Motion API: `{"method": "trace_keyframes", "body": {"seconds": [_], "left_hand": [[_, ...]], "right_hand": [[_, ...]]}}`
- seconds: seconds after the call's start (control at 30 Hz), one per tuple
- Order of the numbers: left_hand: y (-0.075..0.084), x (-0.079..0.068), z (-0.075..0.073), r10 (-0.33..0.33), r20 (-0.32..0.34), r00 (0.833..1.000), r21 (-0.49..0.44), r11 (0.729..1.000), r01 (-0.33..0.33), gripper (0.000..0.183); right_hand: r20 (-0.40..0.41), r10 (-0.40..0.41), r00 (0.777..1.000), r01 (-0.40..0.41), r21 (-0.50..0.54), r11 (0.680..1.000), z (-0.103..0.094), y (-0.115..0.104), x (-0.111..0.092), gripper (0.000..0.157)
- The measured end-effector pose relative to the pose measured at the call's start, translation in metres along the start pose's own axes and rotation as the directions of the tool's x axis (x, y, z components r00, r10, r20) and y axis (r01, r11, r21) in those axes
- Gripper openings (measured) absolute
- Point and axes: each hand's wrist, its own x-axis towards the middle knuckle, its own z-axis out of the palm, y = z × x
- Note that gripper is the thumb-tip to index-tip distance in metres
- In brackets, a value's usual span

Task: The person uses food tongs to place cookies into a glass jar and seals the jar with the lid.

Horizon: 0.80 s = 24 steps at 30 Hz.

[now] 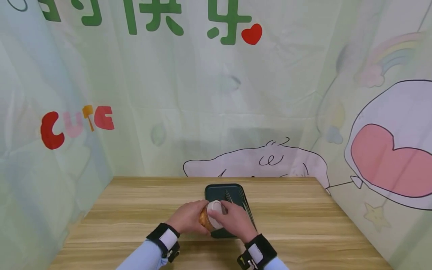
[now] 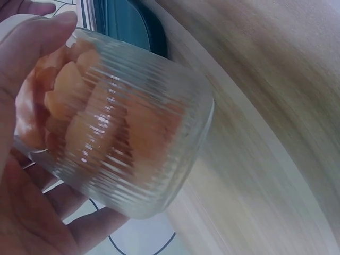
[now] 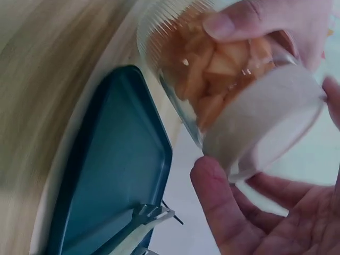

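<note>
A clear ribbed jar (image 2: pixel 117 122) with orange-coloured chunks inside is held tilted over the tray. My left hand (image 1: pixel 190 217) grips the jar's body, thumb on one side and fingers beneath, as the left wrist view shows. On the jar's mouth sits a whitish lid (image 3: pixel 271 119), facing my right hand (image 1: pixel 237 221). The fingers and thumb of that hand are curled about the lid's rim; in the right wrist view the thumb tip is right at its edge. From the head, both hands meet around the jar and hide part of it.
A dark teal tray (image 1: pixel 216 191) lies on the wooden table (image 1: pixel 152 195) just beyond and under the hands. Several slim utensils (image 3: pixel 146 218), at least one with tines, lie along its right side. Printed fabric (image 1: pixel 202 97) hangs behind the table and at both sides.
</note>
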Motion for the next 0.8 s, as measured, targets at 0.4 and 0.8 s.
{"method": "trace_keyframes", "body": {"seconds": [0.4, 0.8], "left_hand": [[-0.003, -0.001, -0.001, 0.029, -0.012, 1.000, 0.033, 0.999, -0.028, 0.075], [0.001, 0.001, -0.001, 0.019, 0.010, 1.000, 0.030, 0.999, -0.019, 0.069]], "right_hand": [[0.119, -0.208, 0.971, 0.200, 0.071, 0.977, -0.010, 0.007, 0.001, 0.087], [0.001, 0.035, 0.999, -0.035, 0.004, 0.999, 0.002, 0.004, 0.001, 0.081]]}}
